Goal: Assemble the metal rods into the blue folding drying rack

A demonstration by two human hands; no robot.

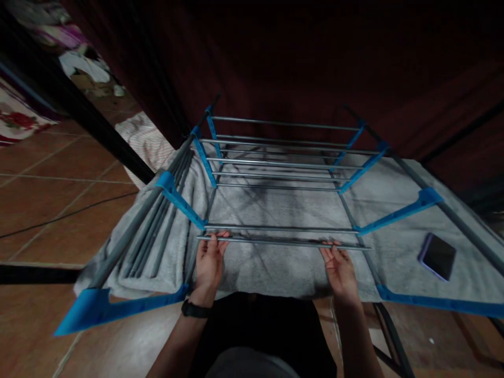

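Observation:
Between my two hands a thin grey metal rod (271,241) lies level across the front of a rack frame with grey tubes and blue plastic brackets (183,207). My left hand (210,260) pinches the rod near its left end; a black band circles that wrist. Close to the other end, my right hand (337,265) has its fingers closed on the same rod. Just beyond it, a fixed crossbar (279,228) joins the two middle brackets. Several more crossbars (275,164) span the far brackets.
Several loose grey rods (157,231) lie on the left of the grey towel-like cloth (268,205) under the frame. A phone (437,257) rests on the cloth at right. Dark red curtain (299,58) hangs behind. Tiled floor (47,210) shows at left, with a thin cable.

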